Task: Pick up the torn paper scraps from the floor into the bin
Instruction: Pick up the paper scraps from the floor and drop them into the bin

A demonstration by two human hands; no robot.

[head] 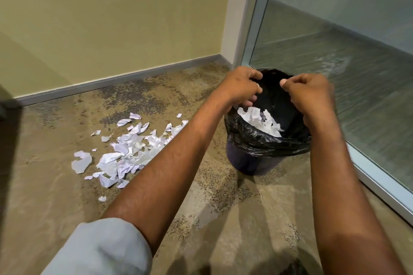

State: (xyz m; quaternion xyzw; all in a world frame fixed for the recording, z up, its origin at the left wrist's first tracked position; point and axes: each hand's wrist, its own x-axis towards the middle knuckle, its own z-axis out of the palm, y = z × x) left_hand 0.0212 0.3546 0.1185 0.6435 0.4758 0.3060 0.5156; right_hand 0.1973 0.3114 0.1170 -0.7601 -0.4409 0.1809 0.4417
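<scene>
- Both hands hover over the bin (pixel 263 143). The left hand (pixel 240 87) has its fingers curled downward, and I cannot tell whether they pinch paper. The right hand (pixel 309 94) has its fingers curled on nothing visible.
- The loose scraps (pixel 131 152) lie on the floor (pixel 55 196), left of and below the left fingers, so that hand is nearer.
- The pile stretches diagonally towards the bin.
- There is open floor around the pile, with a glass panel (pixel 357 51) just right of the bin.

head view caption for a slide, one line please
Left hand and right hand, fingers curled, over the black-lined bin with scraps inside; a pile of torn paper lies on the floor.
</scene>
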